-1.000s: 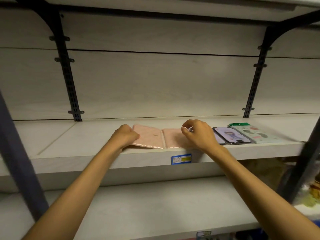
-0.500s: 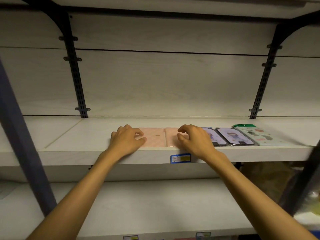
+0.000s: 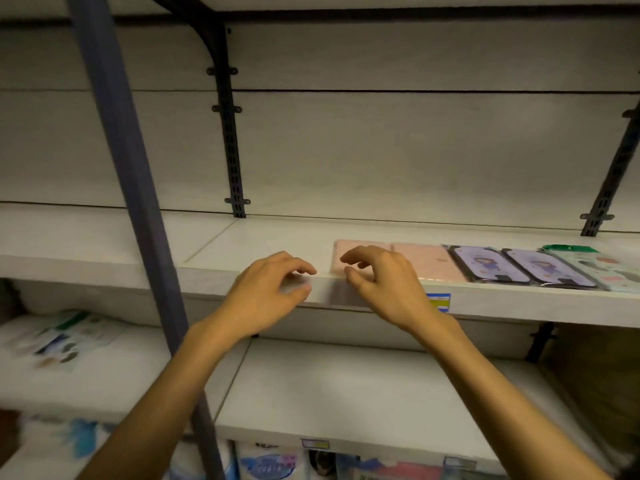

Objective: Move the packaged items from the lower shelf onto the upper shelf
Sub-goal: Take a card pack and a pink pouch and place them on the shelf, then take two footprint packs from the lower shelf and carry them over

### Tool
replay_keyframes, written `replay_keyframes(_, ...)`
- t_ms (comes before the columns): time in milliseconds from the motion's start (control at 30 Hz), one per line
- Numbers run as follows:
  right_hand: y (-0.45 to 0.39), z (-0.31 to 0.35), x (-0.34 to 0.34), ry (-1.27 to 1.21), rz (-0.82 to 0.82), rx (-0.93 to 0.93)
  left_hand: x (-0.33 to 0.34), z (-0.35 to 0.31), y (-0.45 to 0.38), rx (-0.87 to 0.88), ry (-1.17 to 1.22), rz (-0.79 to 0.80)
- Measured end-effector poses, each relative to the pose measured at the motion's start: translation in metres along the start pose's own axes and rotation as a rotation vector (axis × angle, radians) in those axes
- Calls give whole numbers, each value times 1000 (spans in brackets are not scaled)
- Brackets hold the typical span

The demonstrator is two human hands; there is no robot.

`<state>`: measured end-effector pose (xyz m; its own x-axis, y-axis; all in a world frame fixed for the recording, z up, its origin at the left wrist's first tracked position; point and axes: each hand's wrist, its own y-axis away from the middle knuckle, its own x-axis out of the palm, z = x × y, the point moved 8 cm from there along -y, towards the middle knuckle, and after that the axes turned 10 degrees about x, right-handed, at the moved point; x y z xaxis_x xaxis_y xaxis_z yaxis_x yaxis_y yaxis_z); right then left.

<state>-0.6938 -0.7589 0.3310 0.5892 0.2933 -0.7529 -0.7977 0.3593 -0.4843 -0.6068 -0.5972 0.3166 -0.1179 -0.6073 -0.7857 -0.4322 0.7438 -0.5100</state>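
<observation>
Two pink packaged items (image 3: 429,259) lie side by side on the upper shelf (image 3: 263,244), followed to the right by two purple packaged phone cases (image 3: 485,266) and a pale green one (image 3: 602,268). My left hand (image 3: 268,291) hovers at the shelf's front edge, left of the pink items, fingers loosely curled and holding nothing. My right hand (image 3: 381,282) hangs over the front corner of the left pink item, fingers relaxed, also holding nothing. More packaged items (image 3: 65,341) lie blurred on the lower shelf (image 3: 332,386) at the far left.
A blue-grey upright post (image 3: 128,188) crosses the left of the view in front of my left forearm. Black slotted brackets (image 3: 232,143) run up the back wall. A blue price tag (image 3: 439,302) sits on the shelf edge. More packets (image 3: 270,462) show below the lower shelf.
Both hands have lifted off the pink items and drawn back to the shelf edge. My view has swung left, bringing the post and the lower left packages into sight.
</observation>
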Motion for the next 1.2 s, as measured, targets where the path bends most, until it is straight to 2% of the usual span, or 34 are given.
replay_keyframes(267,33,103,78,-80,46,-7,-67,67,96,-62,22,-49)
replay_keyframes(500,63,203,172,-40,101,-10,-113,146,183,-57,45,36)
replay_keyframes(733,62,286,275,18,192,-7,-148,251,258,-177,70,66)
replay_keyframes(900,53,319,344,38,264,17,-153,344,307,-331,74,113)
replay_keyframes(1200,12,339,473,28,367,86,-156,497,353,-548,87,168)
